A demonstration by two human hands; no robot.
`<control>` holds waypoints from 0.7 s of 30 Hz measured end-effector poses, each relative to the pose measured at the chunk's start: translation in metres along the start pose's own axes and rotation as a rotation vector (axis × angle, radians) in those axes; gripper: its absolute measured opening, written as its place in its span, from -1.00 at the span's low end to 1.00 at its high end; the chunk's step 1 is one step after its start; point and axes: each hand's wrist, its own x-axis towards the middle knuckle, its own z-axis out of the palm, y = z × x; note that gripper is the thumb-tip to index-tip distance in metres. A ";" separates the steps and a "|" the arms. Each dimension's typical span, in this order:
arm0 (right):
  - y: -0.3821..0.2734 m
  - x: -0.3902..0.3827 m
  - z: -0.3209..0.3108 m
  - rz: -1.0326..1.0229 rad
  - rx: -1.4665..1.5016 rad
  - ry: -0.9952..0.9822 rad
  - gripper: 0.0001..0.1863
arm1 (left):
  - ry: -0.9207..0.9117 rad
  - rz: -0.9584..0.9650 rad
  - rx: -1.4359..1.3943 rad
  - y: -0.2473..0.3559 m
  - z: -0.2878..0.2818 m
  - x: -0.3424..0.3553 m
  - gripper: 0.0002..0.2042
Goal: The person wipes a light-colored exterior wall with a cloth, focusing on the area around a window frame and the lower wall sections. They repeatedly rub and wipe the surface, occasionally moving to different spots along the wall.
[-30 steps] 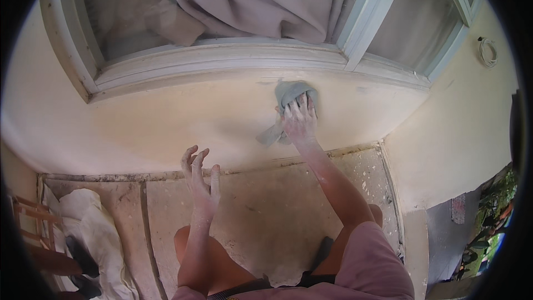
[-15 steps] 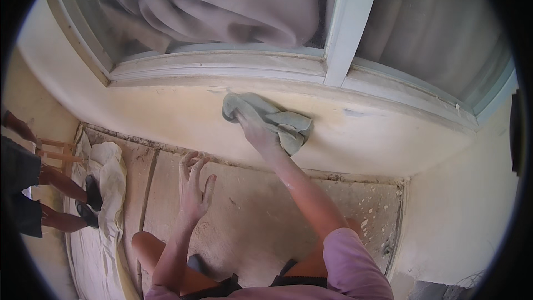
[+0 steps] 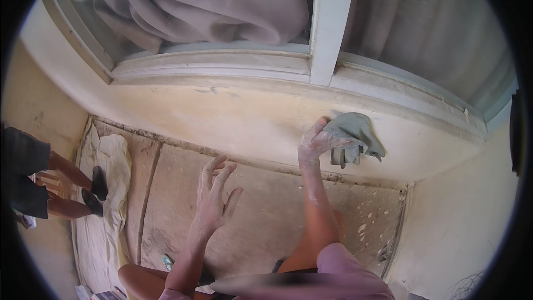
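Observation:
A grey-green cloth (image 3: 355, 133) lies bunched against the cream wall (image 3: 233, 111) under the window. My right hand (image 3: 315, 143) grips its left side, with the thumb pointing up and most of the fingers hidden by the cloth. Pale dust coats both of my hands and wrists. My left hand (image 3: 214, 197) hangs in the air above the floor, palm turned inward, fingers apart and holding nothing.
Above the wall runs a white window sill (image 3: 211, 66) with a frame post (image 3: 327, 28). At left another person's legs (image 3: 69, 169) stand by a crumpled cream sheet (image 3: 116, 161) and a wooden stool (image 3: 55, 183). Paint flakes (image 3: 363, 226) dot the concrete floor (image 3: 266, 211).
My right hand has carried the cloth rightward along the wall, and the cloth has folded differently. My left hand appears slightly further right. The other person's legs have shifted a little.

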 end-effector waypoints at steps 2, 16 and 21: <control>-0.040 -0.019 -0.011 0.040 0.116 -0.414 -0.52 | 0.009 -0.074 -0.018 -0.001 -0.002 -0.020 -0.51; 0.097 0.111 -0.070 0.284 -0.307 -0.394 -0.47 | 0.020 0.066 0.106 0.021 0.009 0.013 -0.52; 0.112 0.122 -0.056 0.263 -0.037 0.169 -0.40 | 0.049 0.017 0.035 0.013 0.010 0.006 -0.57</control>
